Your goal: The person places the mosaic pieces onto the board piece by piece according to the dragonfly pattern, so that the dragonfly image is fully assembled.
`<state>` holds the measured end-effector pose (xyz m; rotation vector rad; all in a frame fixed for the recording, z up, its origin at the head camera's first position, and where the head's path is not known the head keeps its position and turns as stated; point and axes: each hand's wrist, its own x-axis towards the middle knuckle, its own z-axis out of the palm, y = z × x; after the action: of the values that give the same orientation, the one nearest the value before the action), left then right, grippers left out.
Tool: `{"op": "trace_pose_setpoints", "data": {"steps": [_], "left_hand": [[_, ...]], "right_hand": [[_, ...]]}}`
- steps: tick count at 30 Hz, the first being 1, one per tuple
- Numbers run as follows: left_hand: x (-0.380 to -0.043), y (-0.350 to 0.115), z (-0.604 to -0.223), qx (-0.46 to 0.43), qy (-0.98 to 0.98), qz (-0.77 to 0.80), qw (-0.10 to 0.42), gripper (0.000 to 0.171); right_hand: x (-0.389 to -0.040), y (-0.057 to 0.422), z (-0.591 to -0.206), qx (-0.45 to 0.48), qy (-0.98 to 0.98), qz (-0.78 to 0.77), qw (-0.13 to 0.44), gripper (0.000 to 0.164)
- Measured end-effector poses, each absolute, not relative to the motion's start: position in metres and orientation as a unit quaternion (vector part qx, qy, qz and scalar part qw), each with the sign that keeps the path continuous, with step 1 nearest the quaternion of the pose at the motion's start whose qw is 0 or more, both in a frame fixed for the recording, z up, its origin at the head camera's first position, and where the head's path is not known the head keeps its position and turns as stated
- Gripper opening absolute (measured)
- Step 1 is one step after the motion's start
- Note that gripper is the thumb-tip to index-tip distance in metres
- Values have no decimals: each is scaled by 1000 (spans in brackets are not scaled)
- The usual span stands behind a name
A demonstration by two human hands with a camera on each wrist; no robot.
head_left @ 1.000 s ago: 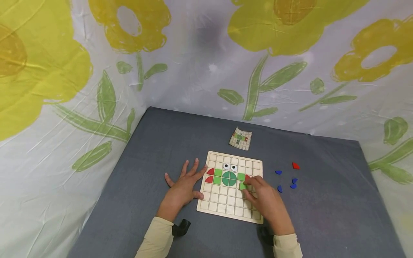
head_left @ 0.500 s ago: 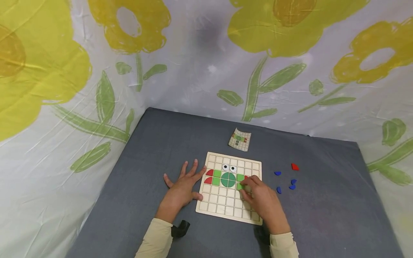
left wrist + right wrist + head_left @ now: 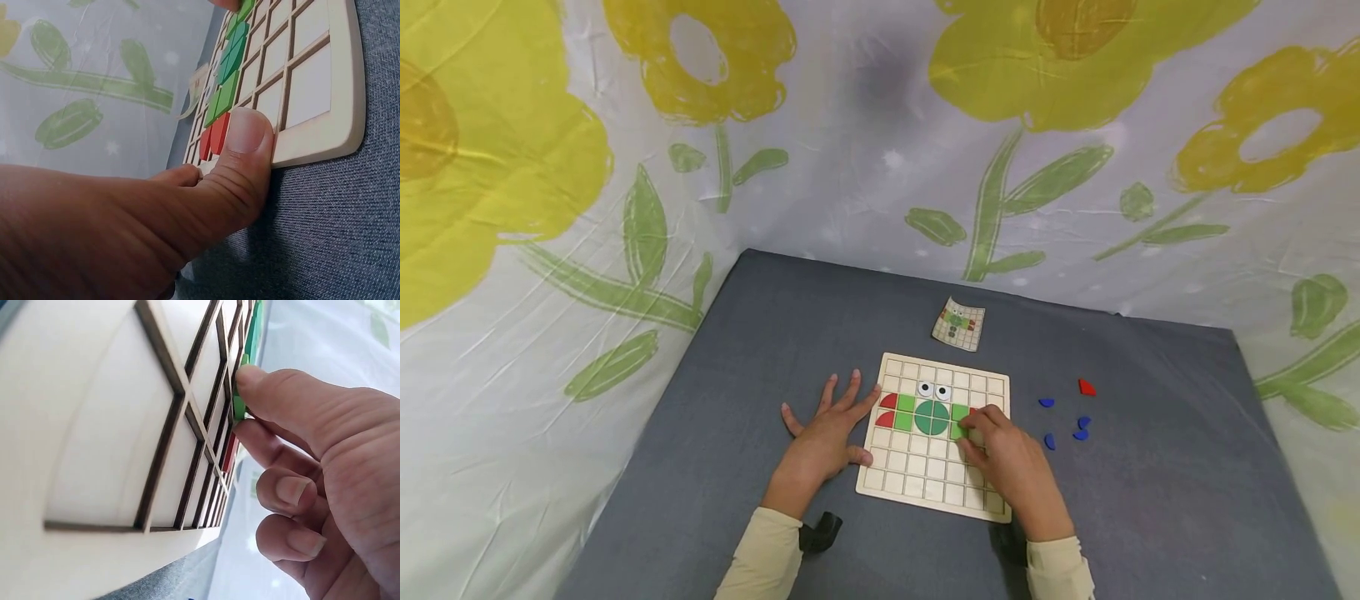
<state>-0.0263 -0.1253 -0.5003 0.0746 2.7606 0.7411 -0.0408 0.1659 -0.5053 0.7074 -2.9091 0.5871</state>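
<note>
A square wooden grid board (image 3: pixel 914 484) lies on the table. My right hand (image 3: pixel 1018 467) pinches a green square tile (image 3: pixel 239 407) between thumb and index finger, down at a cell right of the dark green circle (image 3: pixel 932 418). Just above that tile sits another green square (image 3: pixel 959 412), and a red piece (image 3: pixel 230 452) shows past the fingertips. My left hand (image 3: pixel 820 446) spreads its fingers at the board's left edge, its thumb (image 3: pixel 247 140) resting on the rim. Near it, two red quarter-circles (image 3: pixel 885 419) and two green squares (image 3: pixel 905 403) fill cells. Two eye pieces (image 3: pixel 925 389) sit above the circle.
Behind the board lies a small curled picture card (image 3: pixel 958 325) with a printed grid design. Several blue pieces (image 3: pixel 1049 442) and a red quarter-circle (image 3: pixel 1087 387) are scattered to the right. A flower-printed curtain (image 3: pixel 850 167) stands around the grey table (image 3: pixel 1150 500).
My right hand has shifted slightly left and brought the green square tile into line beneath the other green square. The left hand stays in place on the board's edge.
</note>
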Motion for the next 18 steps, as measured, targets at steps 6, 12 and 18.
{"op": "trace_pose_setpoints", "data": {"steps": [6, 12, 18], "left_hand": [[-27, -126, -501, 27, 956, 256, 138, 109], [-28, -126, -501, 26, 956, 254, 142, 111], [-26, -125, -500, 24, 956, 252, 146, 111]], "right_hand": [[-42, 165, -505, 238, -951, 194, 45, 26], [-41, 165, -503, 237, -951, 195, 41, 26], [-41, 165, -503, 234, -952, 192, 34, 25]]}}
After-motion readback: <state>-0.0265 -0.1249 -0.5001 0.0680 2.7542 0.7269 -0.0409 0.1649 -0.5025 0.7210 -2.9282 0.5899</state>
